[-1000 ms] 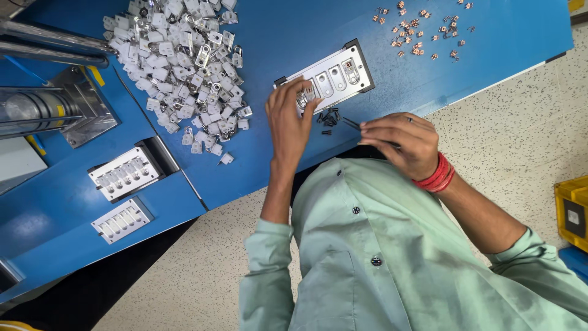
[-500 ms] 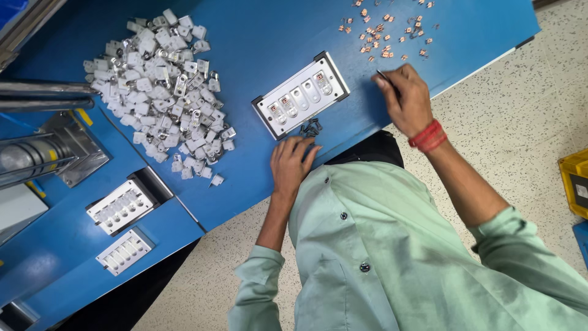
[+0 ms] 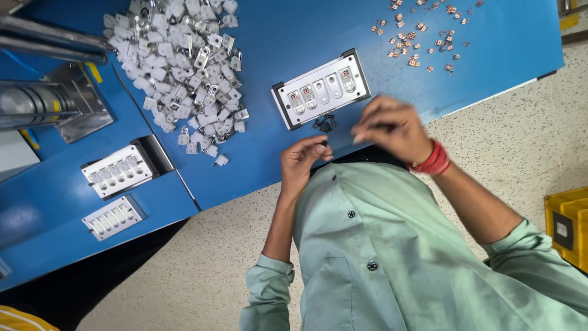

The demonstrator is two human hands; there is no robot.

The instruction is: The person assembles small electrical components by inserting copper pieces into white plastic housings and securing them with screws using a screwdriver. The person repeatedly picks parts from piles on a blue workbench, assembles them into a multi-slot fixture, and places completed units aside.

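Blue desk [image 3: 380,55] carries everything. Big heap of white plastic pcs w/ metal clips [image 3: 184,67] sits upper left, well apart from the hands.

Metal jig plate [image 3: 321,89] lies mid-desk, just beyond the hands; long axis runs left-right across the view, tilted so its right end sits farther from the person. It has a row of slots: approx 3 show copper-coloured inserts, the middle ones look bare, so I'd judge loading approx half done.

Two similar plates [image 3: 116,170] lie at left. Scatter of small copper parts [image 3: 422,30] upper right.

Left hand [image 3: 303,160] is curled, fingertips pinched together on sth tiny & dark. Right hand [image 3: 392,127] is blurred, fingers drawn together; can't tell what it holds. Small dark screws [image 3: 324,122] lie touching the plate's near edge.
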